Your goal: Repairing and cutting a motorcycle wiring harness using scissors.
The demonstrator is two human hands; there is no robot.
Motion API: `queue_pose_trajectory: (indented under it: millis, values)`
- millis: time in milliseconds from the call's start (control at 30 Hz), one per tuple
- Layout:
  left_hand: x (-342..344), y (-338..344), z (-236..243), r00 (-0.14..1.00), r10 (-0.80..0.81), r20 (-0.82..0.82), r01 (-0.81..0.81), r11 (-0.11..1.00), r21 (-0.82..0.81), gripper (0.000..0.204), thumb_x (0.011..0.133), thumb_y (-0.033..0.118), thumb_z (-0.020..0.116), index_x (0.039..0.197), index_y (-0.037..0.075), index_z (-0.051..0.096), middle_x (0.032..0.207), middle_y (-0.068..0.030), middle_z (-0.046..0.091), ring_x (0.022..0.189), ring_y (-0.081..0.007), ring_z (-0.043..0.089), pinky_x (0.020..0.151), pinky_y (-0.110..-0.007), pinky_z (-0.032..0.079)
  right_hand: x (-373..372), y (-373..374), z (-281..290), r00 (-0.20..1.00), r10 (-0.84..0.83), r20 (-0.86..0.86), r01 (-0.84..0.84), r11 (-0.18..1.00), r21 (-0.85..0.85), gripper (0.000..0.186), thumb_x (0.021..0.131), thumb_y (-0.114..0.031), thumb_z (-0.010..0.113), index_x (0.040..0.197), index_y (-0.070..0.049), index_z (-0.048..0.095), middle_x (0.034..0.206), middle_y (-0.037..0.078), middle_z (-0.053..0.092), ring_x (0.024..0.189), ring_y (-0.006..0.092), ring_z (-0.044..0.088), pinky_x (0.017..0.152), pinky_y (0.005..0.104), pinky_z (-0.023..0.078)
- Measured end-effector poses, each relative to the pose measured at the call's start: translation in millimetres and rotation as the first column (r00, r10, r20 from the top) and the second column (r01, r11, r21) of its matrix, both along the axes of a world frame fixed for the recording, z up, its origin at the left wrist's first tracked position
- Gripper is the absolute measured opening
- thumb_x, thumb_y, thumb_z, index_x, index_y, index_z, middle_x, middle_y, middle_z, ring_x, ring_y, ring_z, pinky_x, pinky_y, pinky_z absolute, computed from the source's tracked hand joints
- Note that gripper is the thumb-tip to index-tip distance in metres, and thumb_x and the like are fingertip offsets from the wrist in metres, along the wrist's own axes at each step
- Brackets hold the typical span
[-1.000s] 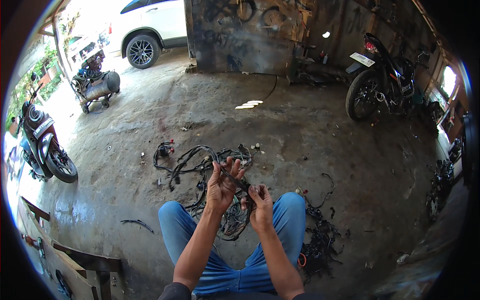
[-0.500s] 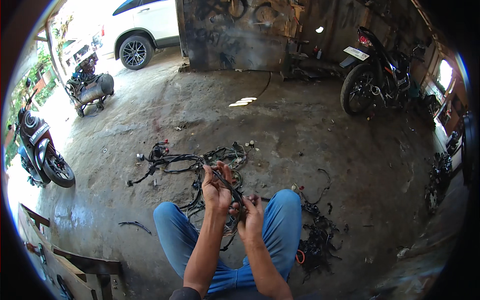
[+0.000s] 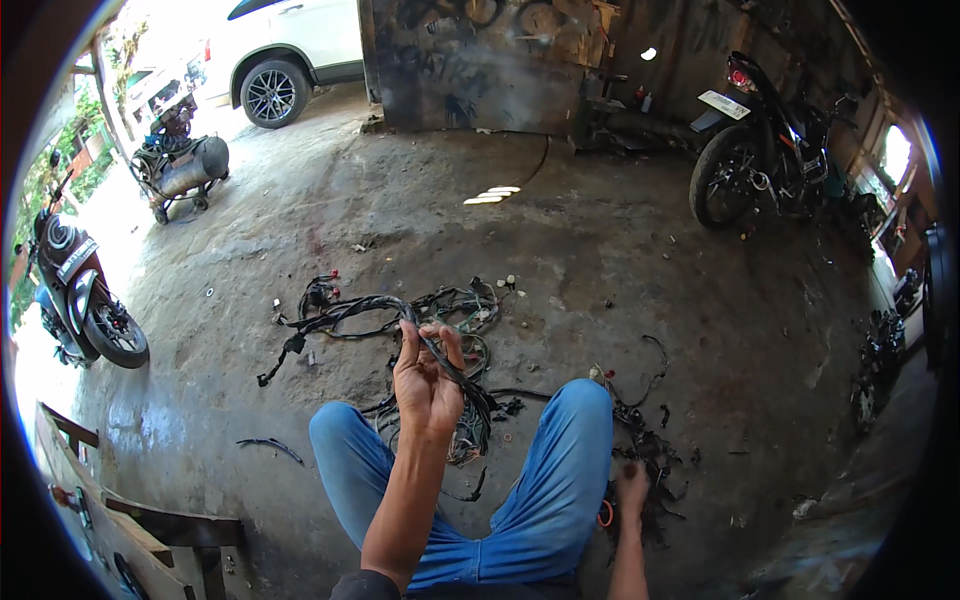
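Observation:
My left hand (image 3: 429,388) is closed around a thick black bundle of a wiring harness (image 3: 345,312), raised between my knees. One end of the harness spreads over the floor to the left, with connectors on it; loose green and dark wires hang below and behind my palm. My right hand (image 3: 631,486) is down beside my right knee, at a pile of black wire and tape scraps (image 3: 660,490). Its fingers are dark and blurred against the pile, so whether they grip anything is unclear. An orange ring (image 3: 605,513) lies next to that hand.
A short black wire piece (image 3: 270,448) lies on the floor to the left. A wooden bench (image 3: 170,522) stands at lower left. Farther off are a scooter (image 3: 90,300), an air compressor (image 3: 185,170), a white car (image 3: 300,45) and a motorcycle (image 3: 765,150).
My right hand has let go of the harness and moved down and right to the scrap pile. My left hand still holds the bundle, nearly in place.

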State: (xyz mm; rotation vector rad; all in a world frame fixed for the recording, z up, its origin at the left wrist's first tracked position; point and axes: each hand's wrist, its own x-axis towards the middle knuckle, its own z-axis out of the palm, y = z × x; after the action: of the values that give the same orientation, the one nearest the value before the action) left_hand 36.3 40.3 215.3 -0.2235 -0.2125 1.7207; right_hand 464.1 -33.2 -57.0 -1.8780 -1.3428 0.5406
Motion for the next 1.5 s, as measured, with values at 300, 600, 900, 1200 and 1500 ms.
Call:
queue_pose_trajectory:
  millis: [300, 600, 900, 1200, 1500]
  values:
    - [-5, 4, -19, 0.989, -0.130, -0.067, 0.122, 0.986, -0.111, 0.029, 0.103, 0.034, 0.058, 0.099, 0.006, 0.053, 0.090, -0.0038, 0.057, 0.069, -0.0065, 0.055, 0.066, -0.022, 0.056, -15, -59, -70, 0.887, 0.179, 0.426, 0.050, 0.879, -0.474, 0.038, 0.083, -0.022, 0.075, 0.113, -0.007, 0.057, 0.121, 0.020, 0.051, 0.114, 0.0424, 0.052, 0.087, 0.0531, 0.050]
    - [-79, 71, -267, 0.673, -0.522, -0.524, -0.019, 0.696, -0.718, 0.017, 0.106, 0.017, 0.043, 0.089, 0.011, 0.043, 0.069, -0.0008, 0.040, 0.052, -0.0137, 0.033, 0.047, -0.033, 0.029, -24, -73, -80, 0.811, 0.173, 0.559, 0.038, 0.938, -0.345, 0.022, 0.088, -0.022, 0.070, 0.106, -0.012, 0.063, 0.118, 0.017, 0.049, 0.112, 0.0428, 0.050, 0.085, 0.0526, 0.049]
    - [-46, 65, -198, 0.747, -0.435, -0.503, 0.097, 0.819, -0.565, 0.009, 0.101, 0.006, 0.038, 0.099, 0.000, 0.045, 0.084, -0.0055, 0.040, 0.067, -0.0150, 0.036, 0.062, -0.033, 0.036, 4, -89, -75, 0.941, 0.136, 0.311, -0.114, 0.990, -0.088, 0.016, 0.097, -0.020, 0.057, 0.108, -0.010, 0.065, 0.079, 0.010, 0.064, 0.068, 0.0317, 0.063, 0.063, 0.0397, 0.051]
    - [16, -14, -155, 0.533, -0.507, -0.677, 0.275, 0.861, -0.428, 0.036, 0.109, 0.039, 0.044, 0.128, 0.010, 0.054, 0.070, 0.0057, 0.031, 0.057, -0.0074, 0.031, 0.050, -0.025, 0.029, -11, -50, -1, 0.884, -0.273, -0.379, 0.183, 0.949, -0.255, 0.054, 0.100, -0.010, 0.051, 0.153, -0.009, 0.042, 0.090, 0.005, 0.063, 0.075, 0.0089, 0.057, 0.064, 0.0258, 0.047]
    - [8, -7, -126, 0.164, -0.475, -0.864, -0.063, 0.870, -0.490, 0.036, 0.106, 0.038, 0.052, 0.117, 0.006, 0.064, 0.069, 0.0068, 0.044, 0.049, -0.0039, 0.034, 0.043, -0.023, 0.026, -91, -3, 211, 0.453, 0.526, -0.720, -0.201, 0.847, 0.492, 0.041, 0.108, -0.043, 0.038, 0.112, -0.004, 0.051, 0.091, 0.004, 0.051, 0.072, 0.0123, 0.041, 0.065, 0.0265, 0.033]
